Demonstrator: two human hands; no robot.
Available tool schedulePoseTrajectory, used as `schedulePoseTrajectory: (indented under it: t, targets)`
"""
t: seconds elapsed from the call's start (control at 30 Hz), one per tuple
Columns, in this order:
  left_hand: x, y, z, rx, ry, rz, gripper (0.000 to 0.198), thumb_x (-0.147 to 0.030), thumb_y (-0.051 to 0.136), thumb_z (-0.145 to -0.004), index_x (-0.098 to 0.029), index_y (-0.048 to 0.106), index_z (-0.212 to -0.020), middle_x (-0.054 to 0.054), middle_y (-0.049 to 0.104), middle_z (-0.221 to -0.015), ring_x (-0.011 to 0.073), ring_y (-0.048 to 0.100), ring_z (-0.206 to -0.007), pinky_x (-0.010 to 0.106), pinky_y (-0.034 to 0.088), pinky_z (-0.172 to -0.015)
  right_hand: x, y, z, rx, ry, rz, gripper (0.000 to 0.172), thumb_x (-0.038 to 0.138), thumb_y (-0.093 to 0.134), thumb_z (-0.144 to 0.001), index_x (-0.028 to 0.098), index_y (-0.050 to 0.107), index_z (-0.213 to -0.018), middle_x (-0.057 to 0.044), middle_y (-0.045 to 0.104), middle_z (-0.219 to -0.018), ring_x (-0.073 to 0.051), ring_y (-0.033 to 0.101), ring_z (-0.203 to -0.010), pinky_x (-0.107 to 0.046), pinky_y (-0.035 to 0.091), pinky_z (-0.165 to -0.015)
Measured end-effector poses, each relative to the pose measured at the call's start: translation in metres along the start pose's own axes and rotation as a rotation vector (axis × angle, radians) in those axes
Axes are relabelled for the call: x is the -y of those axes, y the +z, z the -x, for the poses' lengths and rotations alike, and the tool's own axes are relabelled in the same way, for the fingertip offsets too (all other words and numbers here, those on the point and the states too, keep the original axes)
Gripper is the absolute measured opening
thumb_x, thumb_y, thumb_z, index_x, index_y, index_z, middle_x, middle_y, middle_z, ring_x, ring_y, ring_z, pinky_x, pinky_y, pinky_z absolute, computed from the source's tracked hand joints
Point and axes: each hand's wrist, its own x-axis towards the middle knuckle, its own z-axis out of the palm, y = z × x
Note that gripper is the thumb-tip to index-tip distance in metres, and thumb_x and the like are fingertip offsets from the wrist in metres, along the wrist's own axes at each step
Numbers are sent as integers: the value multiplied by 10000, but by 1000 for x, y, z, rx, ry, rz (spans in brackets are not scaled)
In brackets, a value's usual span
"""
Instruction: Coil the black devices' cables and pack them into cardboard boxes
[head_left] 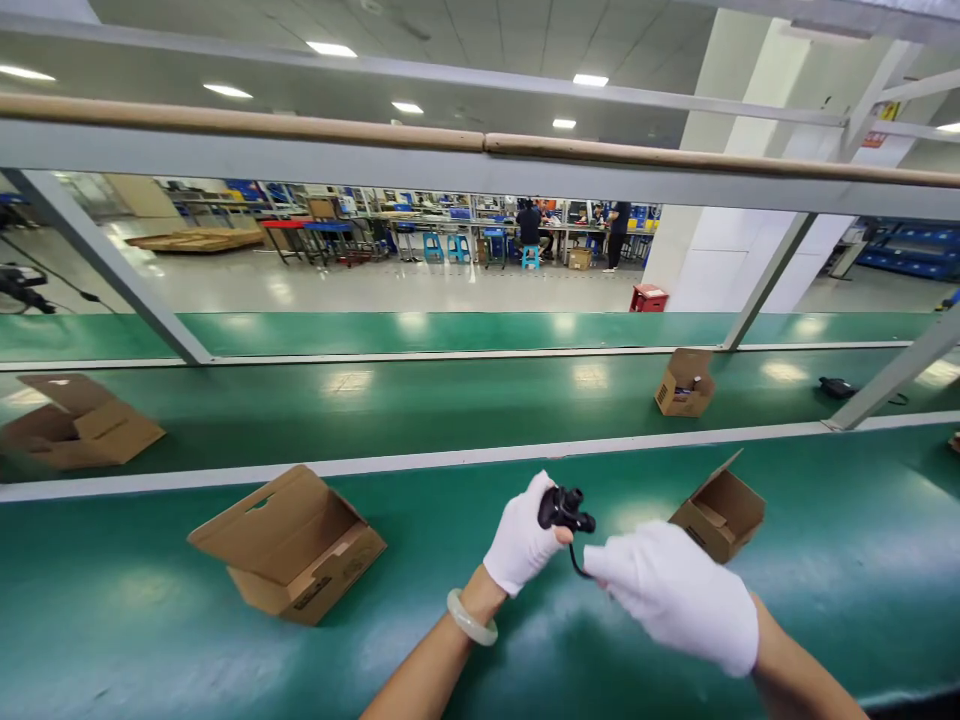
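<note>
My left hand (523,535), in a white glove, is closed around a small black pump (564,508) with two stubby round ports. A thin black cable (576,563) hangs from the pump and curves toward my right hand (671,590). That hand, also gloved in white, is closed with its fingers at the cable; the fingertips are partly hidden. Both hands are above the green work surface (420,640). To the left stands an open cardboard box (330,580), and a smaller open cardboard box (724,515) is just beyond my right hand.
On the farther green belt (465,410) are an open box (112,435) at left, a small box with contents (684,385) and a black device (836,388) at right. A white rail (450,458) divides the surfaces. Metal posts (772,280) and a crossbar (375,160) frame the line.
</note>
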Motion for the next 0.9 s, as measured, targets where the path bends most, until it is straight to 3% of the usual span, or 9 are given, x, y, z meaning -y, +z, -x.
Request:
schedulePoseTrajectory:
  t: [0.13, 0.27, 0.33, 0.43, 0.57, 0.63, 0.73, 0.83, 0.9]
  targets:
    - [-3, 21, 19, 242, 7, 181, 910, -946, 412, -470, -154, 543, -899, 58, 597, -790, 212, 541, -711, 301, 445, -662, -37, 11, -24, -260, 186, -407, 238, 226, 405, -914, 209, 638, -868, -18, 617, -751, -147, 555, -667, -270, 405, -628]
    - [3, 37, 19, -70, -125, 331, 947, -918, 383, -572, -139, 536, -1088, 142, 608, -1066, 326, 551, -1040, 407, 420, -956, -42, 43, -16, -268, 286, -684, 294, 179, 413, -864, 202, 657, -1026, -14, 627, -780, -141, 571, -656, -273, 491, -656]
    - [1, 50, 12, -140, -171, 345, 908, -879, 407, -627, -141, 510, -1145, 155, 592, -1149, 340, 521, -1134, 429, 360, -1039, -36, 46, -1, -277, 328, -735, 406, 152, 471, -810, 203, 591, -1195, -38, 655, -940, -163, 607, -789, -296, 513, -735]
    - [-12, 79, -2, -72, -117, 340, 846, -851, 413, -664, -151, 507, -1130, 141, 607, -1124, 324, 546, -1108, 418, 387, -1024, -39, 34, 27, -361, 445, -791, 432, 218, 567, -792, 198, 575, -1224, -76, 636, -1144, -210, 601, -1004, -339, 505, -872]
    - [-27, 127, -13, 115, 15, 327, 825, -790, 288, -777, -150, 411, -1282, 172, 524, -1279, 305, 482, -1218, 403, 370, -1054, -73, -3, 74, -427, 495, -587, 299, 296, 527, -874, 225, 628, -1147, -66, 660, -1085, -208, 606, -996, -343, 490, -891]
    - [-20, 152, -15, 165, 61, 247, 836, -745, 340, -806, -155, 286, -1397, 183, 398, -1421, 305, 369, -1330, 428, 294, -1116, -97, -22, 97, -383, 466, -364, 298, 285, 501, -899, 236, 610, -1172, -61, 657, -1039, -198, 604, -963, -333, 482, -866]
    - [8, 190, -12, 97, 8, -44, 972, -625, 602, -738, -144, 156, -1454, 200, 234, -1515, 325, 201, -1414, 480, 175, -1164, -125, -41, 116, -175, 453, -43, 284, 258, 510, -907, 219, 597, -1174, -74, 643, -975, -208, 615, -866, -332, 482, -761]
    - [34, 223, -7, 123, -161, -222, 1035, -512, 673, -686, -92, 119, -1453, 243, 198, -1515, 352, 185, -1417, 482, 194, -1159, -138, -37, 115, 129, 413, 53, 214, 253, 553, -887, 153, 642, -1052, -126, 648, -939, -250, 628, -783, -350, 469, -647]
    - [42, 235, -7, 167, -262, -253, 954, -504, 587, -754, -76, 101, -1455, 257, 247, -1491, 352, 241, -1401, 478, 234, -1147, -143, -23, 105, 220, 415, -15, 82, 191, 613, -828, 145, 679, -817, -102, 669, -813, -250, 631, -735, -347, 466, -628]
